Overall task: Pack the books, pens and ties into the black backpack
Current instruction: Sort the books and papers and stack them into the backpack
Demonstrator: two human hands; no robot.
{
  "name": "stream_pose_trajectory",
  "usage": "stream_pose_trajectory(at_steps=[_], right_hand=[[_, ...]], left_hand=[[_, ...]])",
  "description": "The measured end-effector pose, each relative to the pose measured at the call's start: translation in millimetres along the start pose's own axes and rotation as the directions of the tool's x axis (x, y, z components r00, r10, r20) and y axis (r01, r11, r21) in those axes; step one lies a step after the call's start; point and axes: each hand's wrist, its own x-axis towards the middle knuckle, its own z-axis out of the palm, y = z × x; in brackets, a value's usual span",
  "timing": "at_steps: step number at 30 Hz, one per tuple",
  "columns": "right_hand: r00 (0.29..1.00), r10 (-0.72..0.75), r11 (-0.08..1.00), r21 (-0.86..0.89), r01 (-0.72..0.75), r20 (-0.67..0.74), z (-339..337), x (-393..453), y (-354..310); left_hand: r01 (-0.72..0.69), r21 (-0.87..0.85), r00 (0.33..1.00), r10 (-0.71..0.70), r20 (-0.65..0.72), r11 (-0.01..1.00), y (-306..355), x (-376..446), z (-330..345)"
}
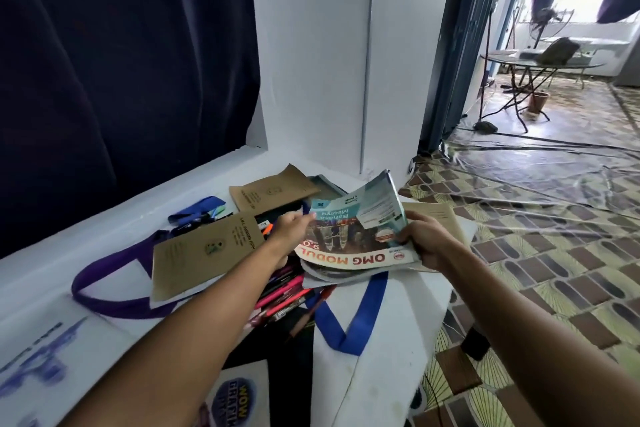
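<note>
Between both hands, a loose stack of workbooks (356,239) hung above the worktop (391,308): right hand (424,243) pinching its near corner, left hand (292,229) pinching the far edge. Lower books probably could slide out onto the pens (284,291) beneath; no backpack showed.

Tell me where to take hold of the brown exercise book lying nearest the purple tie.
Pinch the brown exercise book at its near left corner, coming from the near side. That corner overhangs a white sheet beneath, so fingers can slip under. Its right edge is crowded by the left hand and the pens.
</note>
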Motion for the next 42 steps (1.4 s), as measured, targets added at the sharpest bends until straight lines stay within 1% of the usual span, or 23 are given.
stream_pose_trajectory(at_steps=[2, 4, 7, 8, 12, 13, 15, 17, 19, 21, 23, 25, 27, 29, 32, 33, 34, 35, 36, 37, 38, 39, 42], right_hand=[[0.998, -0.045, 0.993, 0.115, 0.040, 0.043, -4, -13, -6], [0.991, -0.092, 0.980, 0.184, 0.073, 0.094, -3, -27, -15], [0.977, -0.119, 0.975, 0.207, 0.081, 0.179, 7, -45, -24], [0.969, -0.113, 0.975, 0.214, 0.065, 0.220, 14, -50, -26], [0.909, -0.071, 0.985, 0.174, -0.002, 0.411, 60, -63, -28], [0.882, -0.068, 0.986, 0.168, -0.013, 0.467, 77, -66, -28], [0.817, -0.068, 0.991, 0.131, -0.009, 0.573, 110, -68, -26], [0.755, -0.053, 0.998, 0.062, 0.017, 0.653, 148, -72, -23], [0.671, -0.028, 1.000, 0.023, 0.016, 0.741, 184, -80, -21], [0.581, 0.011, 1.000, -0.026, 0.018, 0.814, 227, -100, -18], [0.520, 0.044, 0.993, -0.094, 0.070, 0.853, 269, -119, -13], [0.459, 0.082, 0.980, -0.154, 0.122, 0.885, 308, -135, -6], [0.387, 0.104, 0.975, -0.170, 0.143, 0.916, 345, -150, 3], [0.318, 0.097, 0.984, -0.139, 0.112, 0.943, 377, -161, 13], [0.139, 0.111, 0.994, -0.113, 0.007, 0.984, 419, -171, 35], [0.095, 0.120, 0.993, -0.117, -0.032, 0.988, 428, -173, 40], [0.065, 0.124, 0.990, -0.120, -0.071, 0.990, 435, -174, 44], [0.021, 0.131, 0.986, -0.128, -0.106, 0.991, 442, -175, 48], [-0.037, 0.145, 0.980, -0.148, -0.130, 0.989, 446, -177, 50], [-0.104, 0.166, 0.973, -0.180, -0.143, 0.981, 451, -178, 53], [-0.176, 0.185, 0.967, -0.211, -0.146, 0.967, 454, -179, 55], [-0.233, 0.194, 0.962, -0.231, -0.143, 0.953, 456, -177, 57], [-0.307, 0.243, 0.927, -0.313, -0.204, 0.920, 459, -172, 62]], left_hand=[[0.016, -0.109, 1.000, -0.014, 0.020, 0.994, 0, -14, -10], [0.015, -0.175, 1.000, -0.013, 0.017, 0.984, -1, -24, -22], [-0.044, -0.164, 0.998, 0.035, -0.055, 0.985, 0, -43, -47], [-0.030, -0.197, 0.999, 0.020, -0.050, 0.980, 1, -51, -57], [0.094, -0.472, 0.995, -0.063, 0.082, 0.876, 1, -89, -102], [0.102, -0.520, 0.994, -0.066, 0.088, 0.848, -1, -100, -117], [0.078, -0.562, 0.997, -0.074, 0.029, 0.824, -8, -123, -147], [0.004, -0.562, 0.993, -0.070, -0.095, 0.827, -22, -150, -183], [-0.077, -0.567, 0.980, -0.042, -0.195, 0.820, -34, -179, -219], [-0.147, -0.560, 0.961, -0.017, -0.277, 0.815, -48, -214, -255], [-0.202, -0.534, 0.931, -0.009, -0.365, 0.821, -57, -254, -287], [-0.218, -0.512, 0.894, -0.040, -0.446, 0.831, -66, -293, -314], [-0.205, -0.468, 0.860, -0.069, -0.505, 0.860, -76, -333, -339], [-0.183, -0.385, 0.829, -0.069, -0.555, 0.905, -83, -372, -356], [-0.069, -0.169, 0.777, -0.053, -0.627, 0.983, -97, -434, -380], [-0.039, -0.095, 0.750, -0.034, -0.660, 0.995, -105, -454, -388], [-0.014, -0.010, 0.708, 0.002, -0.706, 1.000, -114, -471, -395], [0.016, 0.102, 0.640, 0.068, -0.766, 0.995, -125, -487, -402], [0.068, 0.246, 0.548, 0.169, -0.819, 0.967, -139, -500, -408], [0.159, 0.396, 0.472, 0.283, -0.835, 0.904, -155, -511, -416], [0.243, 0.510, 0.444, 0.373, -0.815, 0.825, -171, -519, -423], [0.288, 0.582, 0.468, 0.419, -0.778, 0.760, -182, -523, -425], [0.286, 0.675, 0.627, 0.401, -0.668, 0.680, -214, -526, -433]])
